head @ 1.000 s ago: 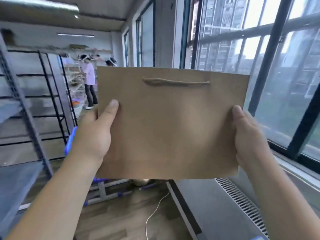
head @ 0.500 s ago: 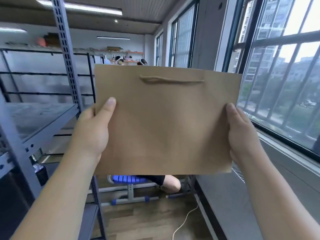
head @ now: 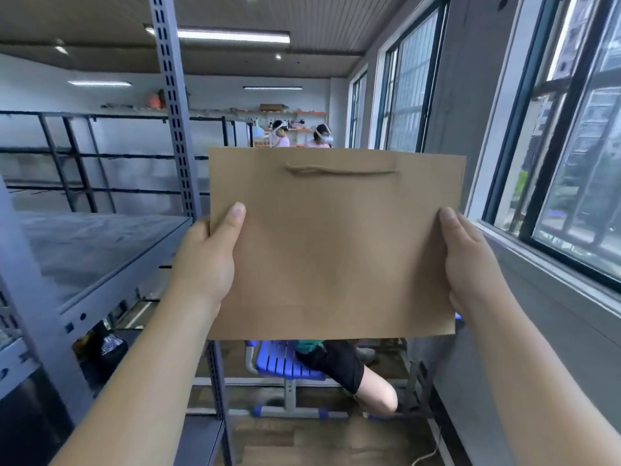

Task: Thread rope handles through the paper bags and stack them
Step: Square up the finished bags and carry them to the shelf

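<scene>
The paper bag (head: 336,250) is surely very light. Folded flat, it keeps its shape like a thin board, but paper of this kind creases and tears easily. So I judge that a gentle hold at the two side edges is the right one, not a squeeze in the middle. It is held in this way: the left hand (head: 205,260) and the right hand (head: 470,264) each take one side edge at about mid height. The grip of each is a pinch on the bag, with the thumb lying on the front face and the other fingers hidden behind the paper. The bag is in the air before the person, upright, between a grey metal shelf (head: 100,250) on the left and the windows (head: 571,163) on the right. It is plain brown, without print, and wider than tall. Near the top edge a rope handle (head: 341,170) of the same colour lies flat across the face; it looks soft and limp, and thicker at its left end
</scene>
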`<state>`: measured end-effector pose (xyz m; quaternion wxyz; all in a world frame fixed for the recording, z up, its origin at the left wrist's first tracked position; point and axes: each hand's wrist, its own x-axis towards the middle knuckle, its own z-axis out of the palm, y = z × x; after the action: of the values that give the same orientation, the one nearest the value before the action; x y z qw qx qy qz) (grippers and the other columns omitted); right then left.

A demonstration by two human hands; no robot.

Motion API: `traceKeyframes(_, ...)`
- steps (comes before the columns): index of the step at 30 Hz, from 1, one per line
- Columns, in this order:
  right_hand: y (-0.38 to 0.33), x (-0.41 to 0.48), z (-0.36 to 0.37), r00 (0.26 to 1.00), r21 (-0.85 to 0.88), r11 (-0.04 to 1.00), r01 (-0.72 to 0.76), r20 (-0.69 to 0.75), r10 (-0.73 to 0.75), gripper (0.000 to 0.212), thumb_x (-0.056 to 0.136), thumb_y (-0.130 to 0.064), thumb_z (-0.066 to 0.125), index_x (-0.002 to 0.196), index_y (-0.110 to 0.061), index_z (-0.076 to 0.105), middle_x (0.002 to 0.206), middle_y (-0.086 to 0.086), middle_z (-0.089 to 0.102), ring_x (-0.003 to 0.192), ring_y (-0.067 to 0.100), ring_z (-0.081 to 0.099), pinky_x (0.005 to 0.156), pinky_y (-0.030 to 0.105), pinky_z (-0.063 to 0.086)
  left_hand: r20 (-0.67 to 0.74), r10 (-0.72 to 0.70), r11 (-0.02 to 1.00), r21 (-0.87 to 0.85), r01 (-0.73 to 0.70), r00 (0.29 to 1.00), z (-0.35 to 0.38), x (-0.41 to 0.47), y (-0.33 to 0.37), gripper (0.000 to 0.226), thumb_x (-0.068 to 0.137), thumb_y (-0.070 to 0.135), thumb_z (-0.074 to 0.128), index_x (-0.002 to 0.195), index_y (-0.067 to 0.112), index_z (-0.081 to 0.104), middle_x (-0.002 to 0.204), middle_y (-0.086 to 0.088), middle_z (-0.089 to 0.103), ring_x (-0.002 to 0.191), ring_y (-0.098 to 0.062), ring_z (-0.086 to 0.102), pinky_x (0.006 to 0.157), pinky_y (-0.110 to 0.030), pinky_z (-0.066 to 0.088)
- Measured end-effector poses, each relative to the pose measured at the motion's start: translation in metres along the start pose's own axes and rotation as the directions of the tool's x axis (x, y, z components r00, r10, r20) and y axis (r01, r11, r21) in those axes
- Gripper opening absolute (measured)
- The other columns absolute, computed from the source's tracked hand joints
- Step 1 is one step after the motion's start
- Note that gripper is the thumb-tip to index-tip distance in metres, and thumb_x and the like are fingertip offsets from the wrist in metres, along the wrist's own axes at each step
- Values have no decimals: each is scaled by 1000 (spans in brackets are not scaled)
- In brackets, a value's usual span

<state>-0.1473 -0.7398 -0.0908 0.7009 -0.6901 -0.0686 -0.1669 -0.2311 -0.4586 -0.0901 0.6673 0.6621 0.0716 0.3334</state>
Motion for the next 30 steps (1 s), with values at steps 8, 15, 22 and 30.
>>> traceKeyframes(8,46,125,38,991,32,999,17,135,-21,31,106,-45,45,92,-29,69,84,-18,72,88,10,63,88,34,46,-100,-1,996,84,10,995,49,82,-32,11,102,51,55,96,43,60,91,32,60,80,20,54,71,-14,39)
traceKeyframes(15,62,219,87,960,29,998,47,274,-53,34,84,-64,46,91,-41,70,107,-4,75,112,25,66,109,50,45,-225,18,990,140,14,974,66,149,-53,39,92,67,60,114,37,72,111,19,75,109,-7,68,100,-39,51)
traceKeyframes(22,95,281,133,952,57,998,8,305,-25,30,105,-45,45,93,-29,68,99,-11,72,103,17,64,108,42,45,-274,14,988,153,29,962,73,205,-82,40,99,59,57,128,33,69,121,17,72,113,-9,67,106,-43,50)
traceKeyframes(30,119,340,197,955,98,995,-4,296,-25,29,106,-41,46,92,-30,68,86,-24,73,94,6,63,99,34,47,-290,1,993,116,34,957,67,280,-115,21,97,61,57,99,41,61,107,22,65,99,1,60,82,-27,46)
